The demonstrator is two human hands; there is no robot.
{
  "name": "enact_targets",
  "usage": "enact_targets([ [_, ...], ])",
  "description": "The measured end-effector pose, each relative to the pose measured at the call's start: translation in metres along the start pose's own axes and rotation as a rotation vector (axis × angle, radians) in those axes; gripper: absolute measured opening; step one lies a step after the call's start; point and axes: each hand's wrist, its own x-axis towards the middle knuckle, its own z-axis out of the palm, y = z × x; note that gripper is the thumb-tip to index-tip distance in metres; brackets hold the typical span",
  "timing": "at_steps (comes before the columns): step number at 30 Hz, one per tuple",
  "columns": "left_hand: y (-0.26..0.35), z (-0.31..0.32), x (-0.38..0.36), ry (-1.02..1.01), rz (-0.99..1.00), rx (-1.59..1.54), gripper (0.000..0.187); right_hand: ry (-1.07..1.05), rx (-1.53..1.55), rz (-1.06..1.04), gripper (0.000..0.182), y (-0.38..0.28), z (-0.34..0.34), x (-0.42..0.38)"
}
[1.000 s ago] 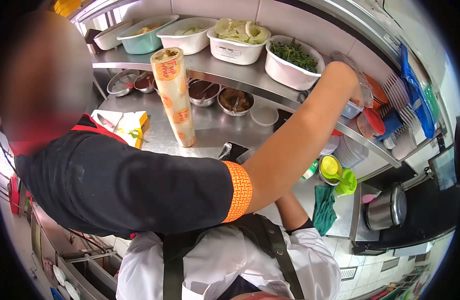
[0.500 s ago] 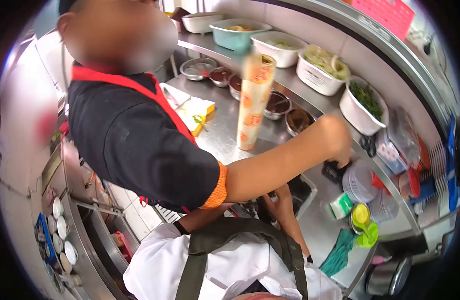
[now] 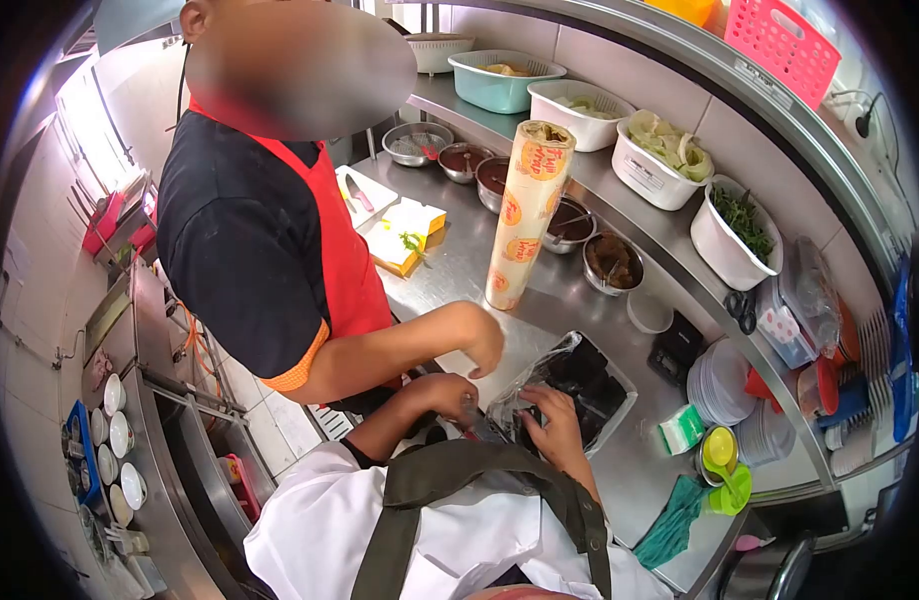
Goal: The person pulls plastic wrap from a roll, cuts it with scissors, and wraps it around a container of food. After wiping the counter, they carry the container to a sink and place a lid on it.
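In front of me a white-rimmed tray (image 3: 625, 395) holds dark, blocky contents, with clear plastic wrap (image 3: 515, 395) stretched over part of it. My left hand (image 3: 448, 397) is closed at the near left of the tray, gripping an edge of the wrap. At the tray's near side, my right hand (image 3: 558, 418) has bent fingers pressed on the wrap, its thumb toward the left. Just beyond my left hand hovers the co-worker's hand (image 3: 480, 338), fingers curled and apart from mine. A tall printed wrap roll (image 3: 528, 220) stands upright behind the tray.
Steel bowls (image 3: 612, 262) of sauces line the back of the counter, beneath a shelf of vegetable tubs (image 3: 660, 165). To the right are stacked plastic lids (image 3: 718, 388), a green cloth (image 3: 672, 520) and a yellow cup (image 3: 720, 445). A co-worker (image 3: 250, 220) stands at left.
The co-worker's arm has drawn back leftward from across the tray, uncovering it. My hands, mostly hidden before, now show at the wrap. The view has shifted slightly.
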Motion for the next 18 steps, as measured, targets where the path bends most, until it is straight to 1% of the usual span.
enact_targets([
  [1, -0.001, -0.004, -0.002, -0.121, -0.056, 0.189, 0.044, 0.008, -0.007, 0.000, 0.026, 0.001, -0.001, 0.000],
  [2, 0.011, -0.001, -0.013, -0.152, -0.026, -0.160, 0.051, 0.018, 0.005, 0.011, 0.025, 0.000, -0.003, 0.000],
  [3, 0.003, -0.007, -0.012, -0.293, 0.063, -0.387, 0.053, 0.026, 0.018, 0.023, 0.025, -0.003, -0.005, -0.001],
  [4, -0.014, -0.015, -0.005, -0.431, 0.153, -0.617, 0.056, 0.032, 0.032, 0.035, 0.024, -0.004, -0.007, -0.003],
  [5, -0.041, -0.011, 0.002, -0.451, 0.267, -0.946, 0.061, 0.029, 0.030, 0.041, 0.024, -0.003, -0.008, -0.006],
  [6, -0.067, -0.008, 0.009, -0.522, 0.385, -1.277, 0.066, 0.029, 0.027, 0.042, 0.024, -0.001, -0.007, -0.008],
  [9, -0.061, 0.028, 0.011, -0.161, 0.231, -1.475, 0.066, 0.065, 0.014, 0.038, 0.023, 0.005, -0.007, -0.007],
  [10, -0.061, 0.036, 0.015, -0.211, 0.264, -1.531, 0.065, 0.074, 0.010, 0.041, 0.023, 0.005, -0.007, -0.009],
  [13, -0.060, 0.047, 0.021, -0.154, 0.268, -1.540, 0.067, 0.067, 0.030, 0.060, 0.022, 0.004, -0.009, -0.007],
  [14, -0.059, 0.048, 0.021, -0.180, 0.280, -1.522, 0.067, 0.065, 0.027, 0.050, 0.022, 0.005, -0.009, -0.006],
  [17, -0.052, 0.048, 0.018, -0.086, 0.211, -1.428, 0.064, 0.077, 0.018, 0.031, 0.024, 0.008, -0.007, -0.005],
  [18, -0.051, 0.047, 0.018, -0.105, 0.229, -1.499, 0.063, 0.094, 0.014, 0.030, 0.025, 0.010, -0.005, -0.005],
])
